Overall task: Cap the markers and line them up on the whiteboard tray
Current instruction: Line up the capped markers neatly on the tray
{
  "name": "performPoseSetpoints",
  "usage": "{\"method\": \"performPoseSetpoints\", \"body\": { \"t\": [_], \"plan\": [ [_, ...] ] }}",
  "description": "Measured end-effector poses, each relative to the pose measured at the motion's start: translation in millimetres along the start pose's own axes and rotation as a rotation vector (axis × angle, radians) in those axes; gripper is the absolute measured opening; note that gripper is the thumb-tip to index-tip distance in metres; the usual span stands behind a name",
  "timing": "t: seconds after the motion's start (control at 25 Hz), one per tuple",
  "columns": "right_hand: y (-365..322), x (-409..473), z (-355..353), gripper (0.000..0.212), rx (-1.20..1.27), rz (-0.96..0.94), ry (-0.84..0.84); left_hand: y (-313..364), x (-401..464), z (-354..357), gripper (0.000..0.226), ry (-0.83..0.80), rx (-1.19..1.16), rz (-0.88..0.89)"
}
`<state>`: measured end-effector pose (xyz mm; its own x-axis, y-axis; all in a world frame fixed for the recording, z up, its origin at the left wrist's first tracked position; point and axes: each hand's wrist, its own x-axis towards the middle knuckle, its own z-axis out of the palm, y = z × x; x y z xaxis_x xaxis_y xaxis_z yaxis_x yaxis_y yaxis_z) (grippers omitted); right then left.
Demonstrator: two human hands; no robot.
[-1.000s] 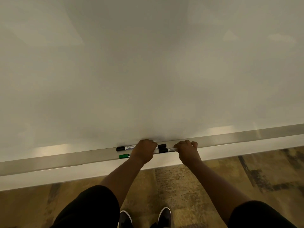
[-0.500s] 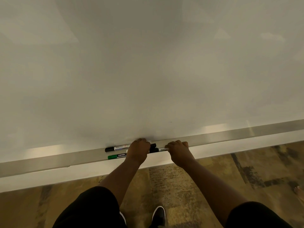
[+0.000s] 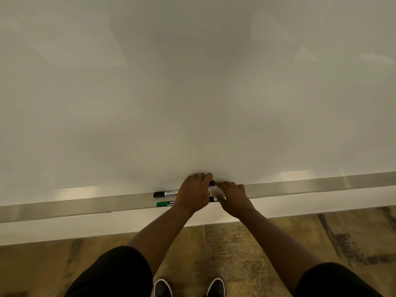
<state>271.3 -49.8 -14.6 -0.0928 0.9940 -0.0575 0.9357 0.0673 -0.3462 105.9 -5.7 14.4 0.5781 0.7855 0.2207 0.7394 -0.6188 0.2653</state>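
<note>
whiteboard tray point(image 3: 300, 187): long metal ledge under the board | black-capped marker point(image 3: 165, 193) lying along its back | green marker point(image 3: 165, 203) lying at its front edge, just beside

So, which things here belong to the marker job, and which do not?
Belong:
- black marker
- green marker
- third marker
- whiteboard tray
- left hand
- right hand

Do not belong:
- shoes
- floor

Two markers on tray point(image 3: 64, 207), left of hands: one point(image 3: 165, 193) far, against whiteboard point(image 3: 192, 93); other point(image 3: 165, 203) near, at front lip.
</note>
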Motion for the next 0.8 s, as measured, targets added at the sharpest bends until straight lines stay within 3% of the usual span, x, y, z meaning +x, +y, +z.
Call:
{"method": "performPoseSetpoints", "body": {
  "t": [0.12, 0.24, 0.56, 0.8],
  "plan": [
    [-11, 4, -5, 0.033, 0.054, -0.023, 0.045, 2, -3, -3, 0.019, 0.037, -0.484, -0.211],
    [-13, 6, -8, 0.023, 0.029, -0.050, 0.079, -4, -7, -2, 0.021, 0.063, -0.670, -0.326],
    [-10, 4, -10, 0.024, -0.044, -0.134, 0.027, -3, -11, 9, 0.020, 0.033, -0.748, -0.463],
    [-4, 6, -8, 0.036, -0.186, -0.118, -0.030, -17, -16, 11, 0.013, -0.166, -0.310, -0.334]
  ]
}}
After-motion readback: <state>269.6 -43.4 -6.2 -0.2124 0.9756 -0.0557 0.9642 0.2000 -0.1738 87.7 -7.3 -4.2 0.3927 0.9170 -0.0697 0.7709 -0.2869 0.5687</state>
